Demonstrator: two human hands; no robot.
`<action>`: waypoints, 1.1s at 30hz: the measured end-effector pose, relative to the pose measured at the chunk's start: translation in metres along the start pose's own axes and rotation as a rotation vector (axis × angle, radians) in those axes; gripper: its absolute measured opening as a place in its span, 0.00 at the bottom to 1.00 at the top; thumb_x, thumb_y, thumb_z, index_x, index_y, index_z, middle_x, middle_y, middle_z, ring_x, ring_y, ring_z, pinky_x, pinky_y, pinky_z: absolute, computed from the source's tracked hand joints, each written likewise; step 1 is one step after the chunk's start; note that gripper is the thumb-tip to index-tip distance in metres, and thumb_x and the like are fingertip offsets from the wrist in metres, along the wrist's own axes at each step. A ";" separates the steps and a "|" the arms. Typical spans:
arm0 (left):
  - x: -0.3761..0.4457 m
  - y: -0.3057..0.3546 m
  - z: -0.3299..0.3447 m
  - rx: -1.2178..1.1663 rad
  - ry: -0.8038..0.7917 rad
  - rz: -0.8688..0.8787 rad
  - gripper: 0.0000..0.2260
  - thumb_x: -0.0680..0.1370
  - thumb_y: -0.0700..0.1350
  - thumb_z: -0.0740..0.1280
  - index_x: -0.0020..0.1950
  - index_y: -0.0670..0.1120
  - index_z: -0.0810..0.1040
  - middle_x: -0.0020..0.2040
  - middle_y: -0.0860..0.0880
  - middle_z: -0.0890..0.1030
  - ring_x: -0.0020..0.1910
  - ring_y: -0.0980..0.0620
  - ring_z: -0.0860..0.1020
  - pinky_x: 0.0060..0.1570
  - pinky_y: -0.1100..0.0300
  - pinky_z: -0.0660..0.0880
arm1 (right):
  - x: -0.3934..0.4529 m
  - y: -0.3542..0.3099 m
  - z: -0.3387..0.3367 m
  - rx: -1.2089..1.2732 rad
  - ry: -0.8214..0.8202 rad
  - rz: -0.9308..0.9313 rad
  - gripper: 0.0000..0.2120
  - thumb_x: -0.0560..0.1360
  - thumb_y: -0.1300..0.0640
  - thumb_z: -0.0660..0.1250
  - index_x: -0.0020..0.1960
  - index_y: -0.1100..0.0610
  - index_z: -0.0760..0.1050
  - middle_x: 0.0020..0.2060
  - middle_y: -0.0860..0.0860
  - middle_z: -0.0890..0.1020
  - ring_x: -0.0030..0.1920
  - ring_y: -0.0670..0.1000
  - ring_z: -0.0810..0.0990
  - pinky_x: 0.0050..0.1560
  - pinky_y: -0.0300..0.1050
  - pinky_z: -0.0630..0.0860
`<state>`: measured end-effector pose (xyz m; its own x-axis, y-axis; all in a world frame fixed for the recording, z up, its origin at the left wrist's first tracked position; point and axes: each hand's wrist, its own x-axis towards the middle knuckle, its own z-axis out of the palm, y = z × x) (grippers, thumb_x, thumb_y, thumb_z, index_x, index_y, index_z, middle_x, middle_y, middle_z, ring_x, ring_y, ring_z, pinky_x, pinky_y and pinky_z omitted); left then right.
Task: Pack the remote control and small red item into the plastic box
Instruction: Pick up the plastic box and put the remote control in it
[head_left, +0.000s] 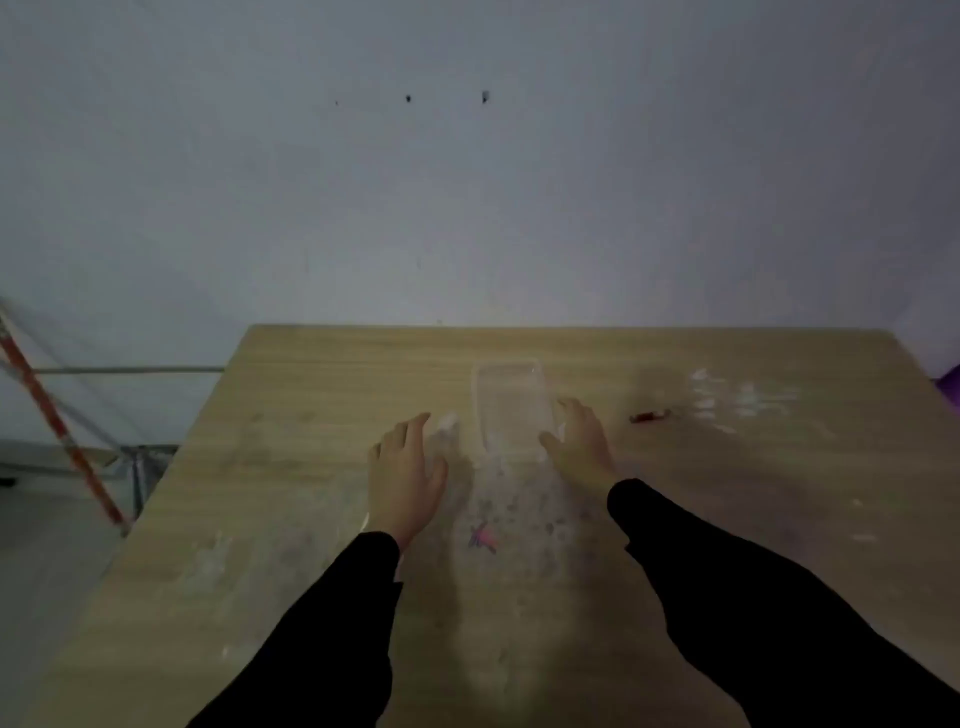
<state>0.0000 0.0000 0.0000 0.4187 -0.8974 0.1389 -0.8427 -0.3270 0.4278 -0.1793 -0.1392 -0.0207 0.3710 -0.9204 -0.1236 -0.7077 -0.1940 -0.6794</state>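
A clear plastic box (510, 400) lies on the wooden table (291, 467), long side pointing away from me. My left hand (408, 470) hovers just left of its near end, fingers spread, holding nothing. My right hand (579, 444) is at the box's right near corner, fingers apart, touching or nearly touching its wall. A small red item (648, 415) lies on the table to the right of my right hand. A pale, blurred object (737, 397) further right may be the remote control; the blur hides its shape.
A pink mark or scrap (484, 538) lies on the table between my forearms. A grey wall stands behind the table. An orange-and-white pole (57, 415) leans at the left, beyond the table's left edge. Something purple (950, 387) shows at the right edge.
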 end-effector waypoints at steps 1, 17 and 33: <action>-0.004 -0.002 0.004 -0.024 -0.002 -0.004 0.27 0.68 0.53 0.54 0.64 0.42 0.70 0.58 0.40 0.78 0.56 0.38 0.76 0.55 0.45 0.71 | 0.003 0.002 0.005 0.052 0.006 0.069 0.26 0.73 0.57 0.66 0.68 0.63 0.63 0.63 0.63 0.72 0.63 0.63 0.70 0.64 0.54 0.68; -0.001 -0.006 0.046 -0.267 -0.017 -0.207 0.21 0.75 0.44 0.64 0.67 0.40 0.67 0.62 0.37 0.74 0.59 0.38 0.74 0.57 0.46 0.72 | 0.013 0.054 0.018 0.072 -0.236 0.142 0.10 0.75 0.65 0.58 0.39 0.60 0.76 0.35 0.58 0.77 0.36 0.55 0.74 0.37 0.44 0.67; -0.070 0.008 0.064 -0.225 -0.048 -0.231 0.15 0.74 0.41 0.65 0.60 0.43 0.74 0.57 0.40 0.78 0.55 0.40 0.76 0.52 0.50 0.73 | -0.092 0.089 0.016 0.437 -0.057 0.296 0.13 0.77 0.62 0.62 0.61 0.61 0.70 0.51 0.55 0.77 0.49 0.53 0.76 0.42 0.41 0.73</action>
<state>-0.0578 0.0413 -0.0632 0.5694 -0.8217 -0.0244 -0.6292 -0.4548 0.6303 -0.2670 -0.0663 -0.0815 0.2345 -0.8920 -0.3865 -0.4747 0.2418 -0.8463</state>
